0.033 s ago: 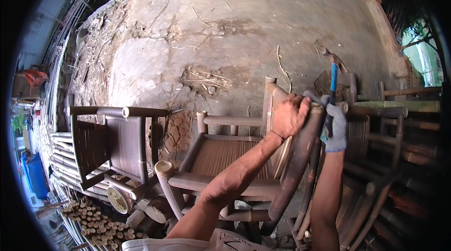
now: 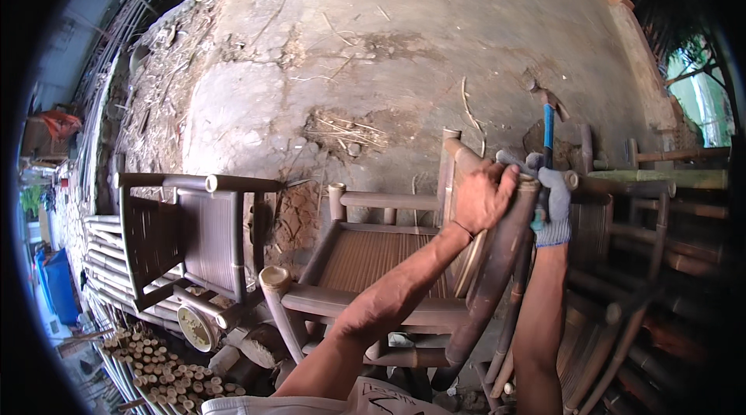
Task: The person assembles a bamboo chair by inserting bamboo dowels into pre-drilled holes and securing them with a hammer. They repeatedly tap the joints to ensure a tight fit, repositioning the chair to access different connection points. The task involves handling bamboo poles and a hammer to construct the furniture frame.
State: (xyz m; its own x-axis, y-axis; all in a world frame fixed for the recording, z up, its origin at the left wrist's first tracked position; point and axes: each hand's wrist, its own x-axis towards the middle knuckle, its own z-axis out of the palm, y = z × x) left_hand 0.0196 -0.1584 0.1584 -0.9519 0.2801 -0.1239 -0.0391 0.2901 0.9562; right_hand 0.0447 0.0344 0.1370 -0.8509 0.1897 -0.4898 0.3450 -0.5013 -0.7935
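Observation:
A dark brown bamboo chair (image 2: 381, 253) with a slatted seat stands in front of me. My left hand (image 2: 483, 196), bare, is closed over the top of its back, fingers curled at the rail beside the right-hand post. Whether anything small is under those fingertips is hidden. My right hand (image 2: 553, 201), in a grey knitted glove, grips a hammer (image 2: 549, 131) by its blue and black handle. The hammer's metal head points up and away from me, above the floor. The gloved fingertips come close to my left fingers at the post's top.
Another bamboo chair (image 2: 210, 236) lies to the left, near a pile of cut bamboo pieces (image 2: 167, 368) and a round container (image 2: 196, 328). More bamboo frames (image 2: 653, 236) crowd the right side. Ahead is a cracked concrete floor (image 2: 404, 19) with loose bamboo strips.
The hammer has tilted slightly, its head moving a little left. The gloved hand has turned a little around the handle. My left hand keeps its hold on the chair back.

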